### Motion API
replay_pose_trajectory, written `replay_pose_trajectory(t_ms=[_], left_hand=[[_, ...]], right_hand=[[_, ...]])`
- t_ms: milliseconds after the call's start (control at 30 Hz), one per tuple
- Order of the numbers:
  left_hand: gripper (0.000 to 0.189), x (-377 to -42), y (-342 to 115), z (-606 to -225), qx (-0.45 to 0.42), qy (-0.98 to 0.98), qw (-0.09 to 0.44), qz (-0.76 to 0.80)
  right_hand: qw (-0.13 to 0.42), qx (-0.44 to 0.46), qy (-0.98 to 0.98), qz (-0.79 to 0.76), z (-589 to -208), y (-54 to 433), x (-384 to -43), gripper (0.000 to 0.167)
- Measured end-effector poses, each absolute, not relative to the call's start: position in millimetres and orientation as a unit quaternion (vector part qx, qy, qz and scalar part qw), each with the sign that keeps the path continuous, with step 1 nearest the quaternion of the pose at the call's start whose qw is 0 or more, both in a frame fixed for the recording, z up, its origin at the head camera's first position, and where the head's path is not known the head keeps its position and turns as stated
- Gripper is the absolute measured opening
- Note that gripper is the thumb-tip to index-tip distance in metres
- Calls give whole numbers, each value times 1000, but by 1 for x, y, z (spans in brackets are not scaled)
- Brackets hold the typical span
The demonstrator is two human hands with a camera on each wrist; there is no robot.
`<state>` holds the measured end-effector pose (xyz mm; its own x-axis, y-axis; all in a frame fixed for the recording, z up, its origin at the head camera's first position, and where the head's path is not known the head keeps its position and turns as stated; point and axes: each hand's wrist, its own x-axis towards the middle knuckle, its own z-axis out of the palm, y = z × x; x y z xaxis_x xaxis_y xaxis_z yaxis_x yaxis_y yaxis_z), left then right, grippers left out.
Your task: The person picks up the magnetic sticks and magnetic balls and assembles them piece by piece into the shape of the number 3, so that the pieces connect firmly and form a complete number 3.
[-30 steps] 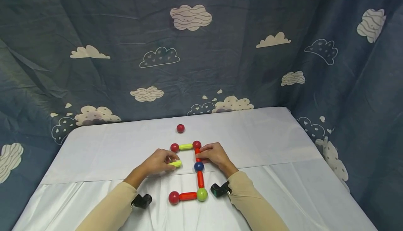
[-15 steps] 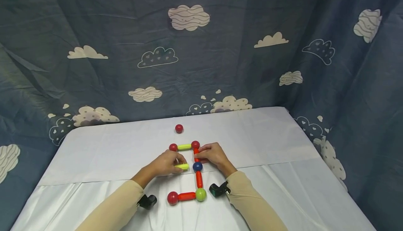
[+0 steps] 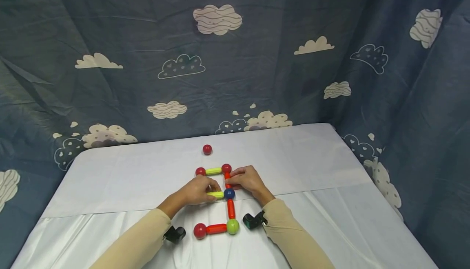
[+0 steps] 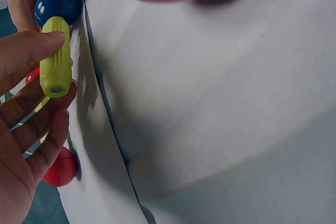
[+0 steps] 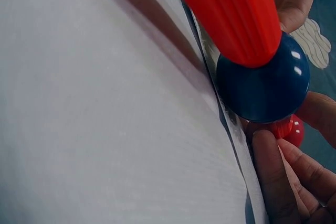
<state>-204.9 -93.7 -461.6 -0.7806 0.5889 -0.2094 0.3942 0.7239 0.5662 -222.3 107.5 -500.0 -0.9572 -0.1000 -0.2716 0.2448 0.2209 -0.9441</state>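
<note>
My left hand (image 3: 197, 190) pinches a yellow-green rod (image 4: 55, 64) between thumb and fingers, its far end right at the blue ball (image 3: 229, 194). With its fingertips, my right hand (image 3: 251, 181) grips the upper red rod (image 3: 227, 178), which runs from the blue ball to a red corner ball (image 3: 226, 168). From that corner a second yellow-green rod (image 3: 213, 171) leads left to another red ball (image 3: 200, 171). Below the blue ball, a red rod (image 5: 236, 19) reaches the green ball (image 3: 233, 226). A further red rod (image 3: 216, 229) joins the green ball to a red ball (image 3: 200, 231).
One loose red ball (image 3: 207, 149) lies farther back on the white tablecloth (image 3: 293, 159). Behind the table hangs a dark blue curtain (image 3: 257, 73) with cloud prints. Black wrist cameras (image 3: 175, 234) sit at both sleeves, close to the near rods.
My left hand has moved right with the yellow-green rod, bringing its end up to the blue ball. The right hand keeps its hold on the upper red rod. The head view has shifted slightly.
</note>
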Motion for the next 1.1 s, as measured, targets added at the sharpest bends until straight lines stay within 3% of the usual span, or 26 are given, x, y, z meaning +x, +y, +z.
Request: replay_pose_trajectory(t_ms=[767, 1100], left_hand=[[19, -210, -94, -468, 267, 902, 188, 284], [26, -249, -115, -449, 180, 908, 132, 354]], right_hand=[[136, 41, 771, -621, -502, 109, -224, 29], [146, 50, 771, -618, -499, 107, -223, 30]])
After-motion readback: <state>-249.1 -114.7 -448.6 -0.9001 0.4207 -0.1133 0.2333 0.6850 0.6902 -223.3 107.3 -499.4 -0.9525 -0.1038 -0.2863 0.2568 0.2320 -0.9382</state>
